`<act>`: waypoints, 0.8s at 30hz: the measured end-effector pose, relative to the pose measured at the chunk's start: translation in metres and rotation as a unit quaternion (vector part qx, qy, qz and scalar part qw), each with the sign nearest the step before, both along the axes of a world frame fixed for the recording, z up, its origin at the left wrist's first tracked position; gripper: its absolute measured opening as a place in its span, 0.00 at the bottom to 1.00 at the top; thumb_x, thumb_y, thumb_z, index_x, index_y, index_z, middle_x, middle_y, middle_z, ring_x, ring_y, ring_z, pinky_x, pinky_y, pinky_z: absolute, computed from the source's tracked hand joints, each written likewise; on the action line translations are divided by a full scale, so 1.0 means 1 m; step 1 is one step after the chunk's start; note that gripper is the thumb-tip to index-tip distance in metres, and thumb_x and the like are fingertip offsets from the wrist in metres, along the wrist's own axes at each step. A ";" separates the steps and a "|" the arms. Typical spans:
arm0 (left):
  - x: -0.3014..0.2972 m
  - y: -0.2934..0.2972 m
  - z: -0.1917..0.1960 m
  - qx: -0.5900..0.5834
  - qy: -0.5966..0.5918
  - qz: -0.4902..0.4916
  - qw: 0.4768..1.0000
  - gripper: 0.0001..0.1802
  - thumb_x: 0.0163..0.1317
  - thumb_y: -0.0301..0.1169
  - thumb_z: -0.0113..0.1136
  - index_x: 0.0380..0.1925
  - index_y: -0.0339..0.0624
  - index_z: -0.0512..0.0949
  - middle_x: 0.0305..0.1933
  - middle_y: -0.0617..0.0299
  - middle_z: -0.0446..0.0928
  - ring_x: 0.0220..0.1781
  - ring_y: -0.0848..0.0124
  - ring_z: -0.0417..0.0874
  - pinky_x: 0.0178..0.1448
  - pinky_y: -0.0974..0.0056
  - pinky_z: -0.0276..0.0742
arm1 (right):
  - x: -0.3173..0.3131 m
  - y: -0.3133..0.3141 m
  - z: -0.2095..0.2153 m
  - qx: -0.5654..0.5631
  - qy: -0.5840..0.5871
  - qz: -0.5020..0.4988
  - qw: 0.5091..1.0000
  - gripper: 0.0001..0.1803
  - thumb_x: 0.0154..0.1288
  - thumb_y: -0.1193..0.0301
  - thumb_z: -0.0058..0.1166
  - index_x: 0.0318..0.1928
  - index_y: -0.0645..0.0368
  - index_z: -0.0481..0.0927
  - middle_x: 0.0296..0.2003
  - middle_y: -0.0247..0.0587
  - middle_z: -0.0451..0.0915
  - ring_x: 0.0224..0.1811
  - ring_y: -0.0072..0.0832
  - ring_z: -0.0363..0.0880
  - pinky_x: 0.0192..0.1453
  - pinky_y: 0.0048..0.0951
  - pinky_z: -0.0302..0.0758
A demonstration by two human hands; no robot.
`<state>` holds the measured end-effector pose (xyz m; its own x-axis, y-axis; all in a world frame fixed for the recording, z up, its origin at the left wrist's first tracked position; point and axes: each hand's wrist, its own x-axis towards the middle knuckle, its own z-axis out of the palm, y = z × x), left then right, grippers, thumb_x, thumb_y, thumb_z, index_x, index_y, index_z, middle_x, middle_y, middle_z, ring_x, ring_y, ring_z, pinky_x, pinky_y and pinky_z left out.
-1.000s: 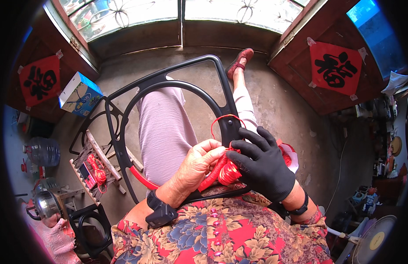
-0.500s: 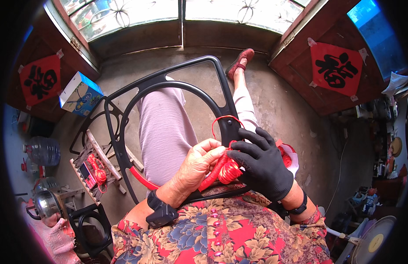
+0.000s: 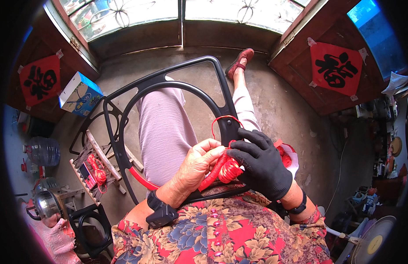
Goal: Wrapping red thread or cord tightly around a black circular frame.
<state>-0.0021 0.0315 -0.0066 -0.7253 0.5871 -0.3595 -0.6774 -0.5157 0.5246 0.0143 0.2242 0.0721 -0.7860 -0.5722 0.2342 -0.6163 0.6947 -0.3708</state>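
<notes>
A black frame [image 3: 225, 83] with a rounded inner ring lies across my lap. Tight turns of red cord cover part of its ring [image 3: 208, 181] on the side nearest me. My bare left hand [image 3: 199, 163] is closed, pinching the red cord between thumb and forefinger beside the wrapped part. Close on its right, my right hand [image 3: 262, 165] in a black glove curls its fingers at the cord and the frame; its thumb is mostly hidden. Between the hands hangs a red cord bundle [image 3: 230, 170]. A loose cord loop [image 3: 213, 125] arches over the frame's right side.
On a low wooden stool [image 3: 98, 145] at left lie more red cord [image 3: 97, 169] and a small red device [image 3: 87, 176]. A blue-white box [image 3: 81, 93] stands behind it. More black frames [image 3: 90, 229] stand lower left. A fan [image 3: 374, 243] is at lower right.
Hardly anything differs. Both hands keep their places at the red cord, with only a tiny shift of the gloved right fingers; the frame stays still.
</notes>
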 end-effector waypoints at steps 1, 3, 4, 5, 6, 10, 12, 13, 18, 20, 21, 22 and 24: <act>0.000 0.000 0.000 0.000 0.000 0.000 1.000 0.05 0.65 0.27 0.53 0.40 0.41 0.71 0.37 0.60 0.79 0.36 0.74 0.82 0.43 0.69 0.81 | 0.000 0.000 -0.001 0.000 0.000 0.000 1.000 0.27 0.41 0.69 0.63 0.48 0.54 0.76 0.48 0.39 0.75 0.60 0.40 0.68 0.61 0.43 0.64; 0.000 0.001 0.001 -0.002 -0.007 0.004 1.000 0.05 0.65 0.27 0.53 0.40 0.41 0.71 0.37 0.60 0.79 0.36 0.74 0.82 0.43 0.69 0.81 | 0.000 0.000 -0.002 -0.004 0.004 -0.001 1.000 0.26 0.41 0.70 0.63 0.47 0.54 0.77 0.48 0.40 0.75 0.60 0.41 0.68 0.60 0.43 0.65; 0.000 0.001 0.001 -0.002 -0.007 0.005 1.000 0.05 0.65 0.27 0.53 0.40 0.41 0.71 0.37 0.60 0.79 0.36 0.74 0.82 0.43 0.69 0.81 | 0.000 0.000 -0.002 -0.004 0.004 0.000 1.000 0.26 0.41 0.70 0.63 0.47 0.54 0.77 0.48 0.40 0.75 0.60 0.41 0.68 0.60 0.43 0.65; 0.000 0.001 0.001 -0.004 -0.007 0.004 1.000 0.05 0.65 0.27 0.53 0.40 0.41 0.71 0.37 0.60 0.79 0.37 0.74 0.82 0.43 0.69 0.81 | 0.000 -0.001 -0.001 -0.005 0.000 -0.001 1.000 0.26 0.41 0.70 0.63 0.47 0.55 0.76 0.48 0.40 0.75 0.60 0.41 0.68 0.60 0.43 0.66; 0.000 0.001 0.001 -0.006 -0.006 0.003 1.000 0.05 0.65 0.27 0.54 0.39 0.41 0.71 0.37 0.60 0.79 0.37 0.75 0.82 0.43 0.69 0.81 | -0.001 -0.001 -0.001 -0.006 -0.005 -0.001 1.000 0.26 0.41 0.70 0.63 0.47 0.55 0.76 0.48 0.41 0.75 0.60 0.42 0.68 0.60 0.43 0.66; 0.001 0.002 0.004 -0.007 -0.004 0.006 1.000 0.05 0.65 0.27 0.54 0.40 0.41 0.71 0.37 0.60 0.79 0.37 0.75 0.82 0.43 0.70 0.81 | -0.001 -0.002 0.000 -0.008 -0.003 -0.001 1.000 0.26 0.41 0.71 0.63 0.47 0.55 0.76 0.48 0.41 0.75 0.59 0.42 0.69 0.59 0.43 0.67; 0.001 0.005 0.011 -0.029 -0.010 0.031 0.999 0.06 0.65 0.32 0.56 0.37 0.42 0.74 0.30 0.69 0.76 0.24 0.86 0.73 0.27 0.82 0.68 | -0.001 -0.002 -0.001 -0.006 0.000 0.000 1.000 0.26 0.41 0.71 0.63 0.47 0.56 0.76 0.48 0.41 0.75 0.59 0.43 0.69 0.58 0.42 0.68; 0.001 0.005 0.011 -0.029 -0.010 0.030 0.999 0.06 0.65 0.32 0.56 0.37 0.42 0.74 0.30 0.69 0.76 0.24 0.86 0.73 0.27 0.82 0.68 | -0.001 -0.002 -0.001 -0.005 0.000 0.000 1.000 0.26 0.41 0.71 0.63 0.47 0.56 0.76 0.48 0.41 0.75 0.59 0.43 0.69 0.58 0.42 0.68; 0.000 0.000 0.001 0.012 -0.013 0.011 1.000 0.05 0.65 0.27 0.53 0.40 0.40 0.71 0.38 0.59 0.79 0.37 0.74 0.83 0.43 0.70 0.81 | -0.001 -0.003 -0.001 -0.008 0.000 0.000 1.000 0.27 0.41 0.72 0.62 0.47 0.56 0.76 0.48 0.43 0.75 0.59 0.43 0.69 0.57 0.42 0.69; -0.001 -0.001 0.001 0.010 -0.011 0.009 1.000 0.05 0.65 0.27 0.53 0.40 0.40 0.71 0.38 0.59 0.79 0.37 0.74 0.83 0.43 0.70 0.81 | -0.001 -0.003 -0.001 -0.008 -0.002 0.001 1.000 0.27 0.41 0.72 0.62 0.47 0.57 0.76 0.48 0.43 0.75 0.59 0.43 0.69 0.57 0.42 0.69; 0.000 -0.001 0.001 0.008 -0.009 0.008 1.000 0.06 0.66 0.27 0.53 0.40 0.40 0.71 0.38 0.59 0.79 0.37 0.74 0.83 0.43 0.70 0.81 | -0.001 -0.003 -0.001 -0.009 -0.003 0.002 1.000 0.27 0.41 0.72 0.62 0.47 0.57 0.76 0.48 0.43 0.75 0.59 0.44 0.69 0.57 0.42 0.69; 0.000 -0.001 0.001 0.008 -0.009 0.008 1.000 0.06 0.66 0.27 0.53 0.40 0.40 0.71 0.38 0.59 0.79 0.37 0.74 0.83 0.43 0.70 0.81 | -0.002 -0.003 0.000 -0.009 -0.003 0.002 1.000 0.27 0.41 0.72 0.62 0.47 0.57 0.76 0.48 0.43 0.75 0.59 0.44 0.69 0.57 0.42 0.69; 0.000 -0.001 0.000 0.007 -0.008 0.012 1.000 0.06 0.65 0.27 0.54 0.40 0.40 0.71 0.38 0.59 0.79 0.37 0.74 0.83 0.43 0.70 0.81 | -0.001 -0.003 0.001 -0.006 -0.007 0.000 1.000 0.26 0.41 0.73 0.62 0.48 0.57 0.76 0.48 0.44 0.75 0.59 0.44 0.69 0.58 0.41 0.70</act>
